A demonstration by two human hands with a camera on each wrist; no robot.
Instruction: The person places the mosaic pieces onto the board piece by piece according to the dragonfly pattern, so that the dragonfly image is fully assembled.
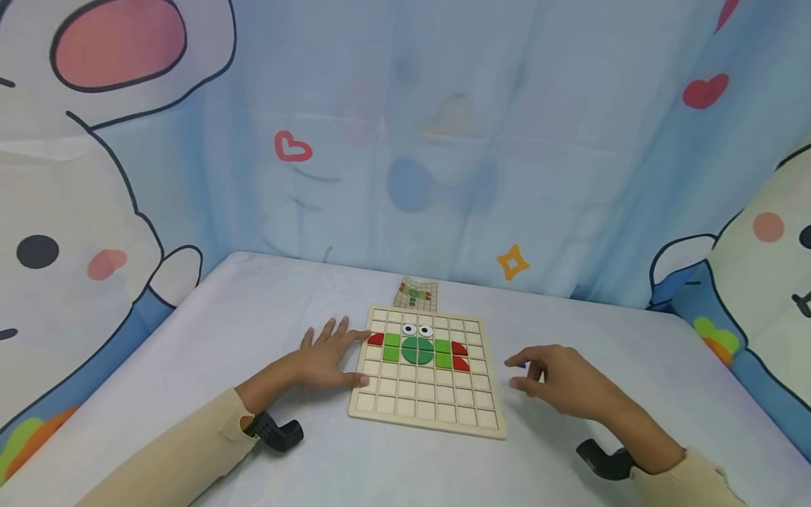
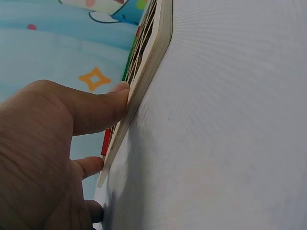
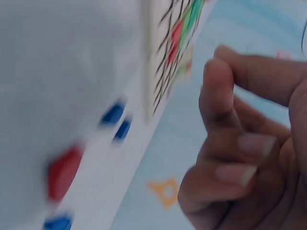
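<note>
A wooden grid board lies on the table. On it are two eye pieces, a dark green circle of quarter pieces, light green squares and red quarter pieces. My left hand touches the board's left edge with its thumb and index finger, the other fingers spread. Off the board's right side, my right hand hovers with fingers bent and thumb and index tips apart; I see nothing held. Blue pieces and a red piece lie below it in the right wrist view, blurred.
Behind the board lies a small picture card showing a similar pattern on a grid. A white cloth covers the table. A blue patterned curtain hangs at its far edge.
</note>
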